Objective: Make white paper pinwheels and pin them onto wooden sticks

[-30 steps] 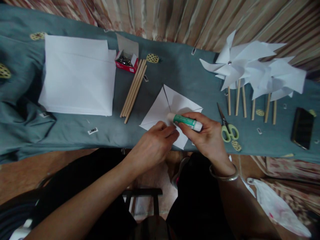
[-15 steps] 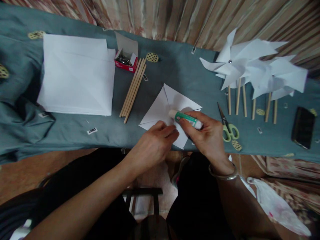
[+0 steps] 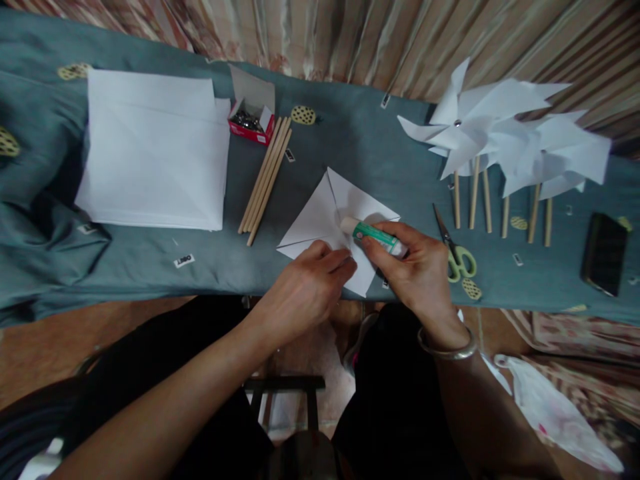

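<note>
Teal-cloth worktop (image 3: 360, 140), striped curtain (image 3: 350, 33) at 12; right hand (image 3: 415, 267) grips glue stick (image 3: 373, 233), left hand (image 3: 305, 287) presses, prob. flat, on paper square (image 3: 320, 217).

Teal cloth-covered table (image 3: 350, 133) before striped brown curtains (image 3: 350, 33), orange-brown floor (image 3: 50, 347) below, dim light.

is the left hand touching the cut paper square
Touching. The head view shows the left hand resting flat on the near corner of the cut paper square, fingers pressing it down, with no gap visible.
</note>
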Motion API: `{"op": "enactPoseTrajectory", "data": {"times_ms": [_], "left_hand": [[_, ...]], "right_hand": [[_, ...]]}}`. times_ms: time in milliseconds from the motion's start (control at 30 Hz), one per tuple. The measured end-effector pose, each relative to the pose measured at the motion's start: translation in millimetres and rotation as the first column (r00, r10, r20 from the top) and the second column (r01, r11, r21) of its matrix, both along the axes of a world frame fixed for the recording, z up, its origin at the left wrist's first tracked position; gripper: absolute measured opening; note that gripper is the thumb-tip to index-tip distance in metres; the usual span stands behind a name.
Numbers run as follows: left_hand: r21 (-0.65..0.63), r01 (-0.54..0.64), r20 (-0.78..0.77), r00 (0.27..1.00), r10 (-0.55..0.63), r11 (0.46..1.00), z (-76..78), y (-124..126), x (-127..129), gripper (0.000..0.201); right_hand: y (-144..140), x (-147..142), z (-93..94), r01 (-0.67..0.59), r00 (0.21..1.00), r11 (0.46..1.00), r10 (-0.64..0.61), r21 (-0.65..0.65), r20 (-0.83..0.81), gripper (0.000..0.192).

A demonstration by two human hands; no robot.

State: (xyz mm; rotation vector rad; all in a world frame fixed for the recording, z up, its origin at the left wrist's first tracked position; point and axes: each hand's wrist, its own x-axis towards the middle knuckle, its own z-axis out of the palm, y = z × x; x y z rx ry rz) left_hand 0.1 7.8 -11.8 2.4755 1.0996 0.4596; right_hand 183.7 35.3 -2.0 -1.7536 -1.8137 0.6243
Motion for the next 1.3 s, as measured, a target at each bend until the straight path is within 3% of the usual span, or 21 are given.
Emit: {"op": "enactPoseTrajectory", "data": {"times_ms": [467, 633, 800, 933, 1300], "left_hand": [[-0.002, -0.014, -0.020, 1.000, 0.014, 1.000, 1.9, -1, 1, 0.024], [0.034, -0.036, -0.019, 0.999, 0.037, 0.999, 0.9, -1, 1, 0.024], [0.063, -0.027, -0.027, 0.999, 0.029, 0.998, -0.8, -2, 1, 0.022], [0.071, -0.020, -0.031, 0.999, 0.022, 0.997, -1.3, -2, 1, 0.021], [0.102, -0.009, -0.057, 0.998, 0.015, 0.995, 0.9, -2, 3, 0.021]], "right_hand": [[-3, 4, 8.6, -0.016, 0.999, 1.000, 0.015, 0.011, 0.045, 0.026], [2, 5, 3.7, 0.022, 0.970, 0.999, -0.032, -0.044, -0.241, 0.025], [10, 7, -10.8, 0.019, 0.794, 0.992, -0.089, -0.122, -0.601, 0.027], [13, 6, -18.9, 0.014, 0.727, 0.994, -0.087, -0.111, -0.681, 0.029], [7, -4, -9.9, -0.022, 0.929, 0.999, 0.036, 0.041, -0.367, 0.027]]}}
